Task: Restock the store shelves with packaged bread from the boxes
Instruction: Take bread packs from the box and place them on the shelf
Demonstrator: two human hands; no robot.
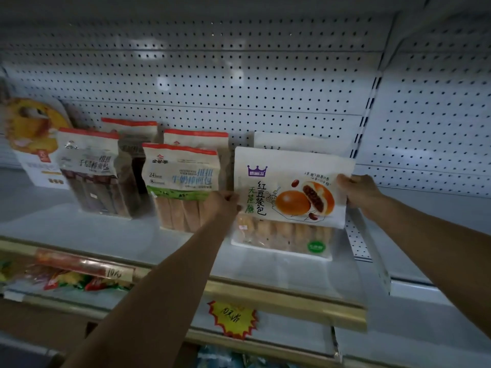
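both hands clamp one glossy white plastic bun bag, left hand and right hand pinching its side edges, upright near white metal shelf right end, beside flat red-topped breadstick pouch.

Two bare, sleeveless forearms

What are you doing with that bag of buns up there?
A person is putting bread on a store shelf. Both hands hold one white bag of red bean buns: the left hand pinches its left edge and the right hand grips its right edge. The bag stands upright in front of another white bag. To its left stand bags of bread sticks.
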